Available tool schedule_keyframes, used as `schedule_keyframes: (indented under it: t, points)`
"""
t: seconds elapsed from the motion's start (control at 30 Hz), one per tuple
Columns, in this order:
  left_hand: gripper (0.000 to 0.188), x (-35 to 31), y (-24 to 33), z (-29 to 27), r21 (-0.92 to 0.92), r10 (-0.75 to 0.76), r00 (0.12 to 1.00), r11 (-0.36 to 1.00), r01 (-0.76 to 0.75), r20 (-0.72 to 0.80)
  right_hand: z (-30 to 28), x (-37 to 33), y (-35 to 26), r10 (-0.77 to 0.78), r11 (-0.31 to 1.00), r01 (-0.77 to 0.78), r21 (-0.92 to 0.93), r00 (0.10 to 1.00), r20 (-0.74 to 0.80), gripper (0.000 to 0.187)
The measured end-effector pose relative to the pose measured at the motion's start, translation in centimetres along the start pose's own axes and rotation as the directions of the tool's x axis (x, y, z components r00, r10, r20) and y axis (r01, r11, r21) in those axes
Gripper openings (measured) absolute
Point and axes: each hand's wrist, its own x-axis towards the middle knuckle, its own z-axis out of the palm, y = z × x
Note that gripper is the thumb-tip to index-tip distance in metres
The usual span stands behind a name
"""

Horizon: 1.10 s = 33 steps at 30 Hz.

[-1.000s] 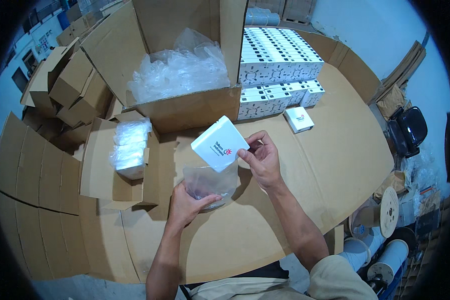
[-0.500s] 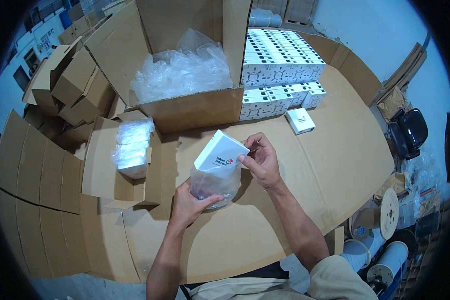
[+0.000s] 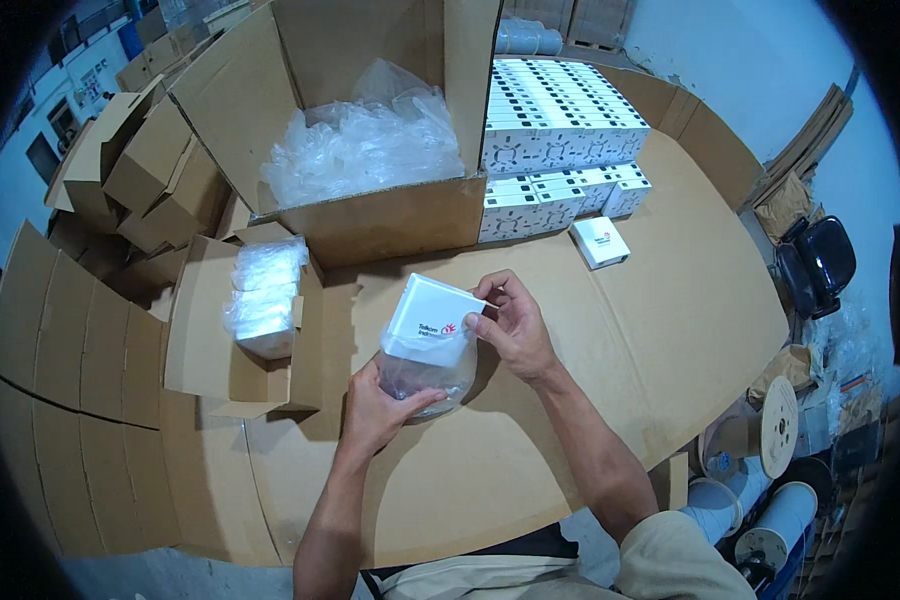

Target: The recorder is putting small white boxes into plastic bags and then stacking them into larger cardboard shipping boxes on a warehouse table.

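A flat white box (image 3: 425, 312) with a small red mark stands tilted, its lower part inside a clear plastic bag (image 3: 420, 380). My left hand (image 3: 382, 408) grips the bag from below and the left, thumb across its front. At the box's upper right corner, my right hand (image 3: 513, 328) pinches the edge between thumb and fingers. Left of my hands, an open small carton (image 3: 200, 340) holds several white boxes in clear plastic (image 3: 266, 295). Another white box (image 3: 600, 242) lies alone on the cardboard-covered table (image 3: 660, 330) at the right.
A large open carton (image 3: 390, 222) full of clear plastic bags (image 3: 370, 140) stands at the back. Beside it rise stacked white boxes (image 3: 570, 115). Empty cartons (image 3: 150, 170) are piled at the far left. Spools (image 3: 778, 428) and a black chair (image 3: 818, 265) stand beyond the table's right side.
The white box has slid lower into the plastic bag and shifted slightly left. My right hand moved a little left with its corner; my left hand stays around the bag.
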Motion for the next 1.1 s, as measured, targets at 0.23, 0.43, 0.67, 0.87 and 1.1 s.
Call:
schedule_keyframes:
  t: [0.23,0.43,0.67,0.87,1.1]
  points:
    - [0.063,0.1,-0.4,0.0,-0.003,0.015,1.0,1.0,-0.015,-0.017,0.1,0.1,0.4,-0.002,1.0,0.002,-0.022,1.0,-0.002,0.031]
    - [0.063,0.0,0.7,0.2,-0.069,0.016,1.0,0.997,-0.017,-0.02,0.1,0.0,0.4,-0.007,0.999,0.006,-0.046,1.0,-0.025,0.028]
    - [0.053,0.2,-0.1,0.1,-0.055,0.022,1.0,0.998,-0.021,0.017,0.0,0.1,0.5,-0.01,0.997,0.006,-0.075,0.998,-0.057,0.017]
    - [0.029,1.0,-1.1,0.4,-0.214,-0.025,0.998,0.977,0.012,-0.057,0.2,0.2,0.8,-0.024,0.987,0.014,-0.163,0.998,-0.062,0.011]
    - [0.028,3.4,-1.6,1.3,-0.249,-0.012,0.993,0.968,-0.018,-0.117,-0.4,0.8,2.1,0.057,0.983,-0.069,-0.17,0.996,-0.071,0.019]
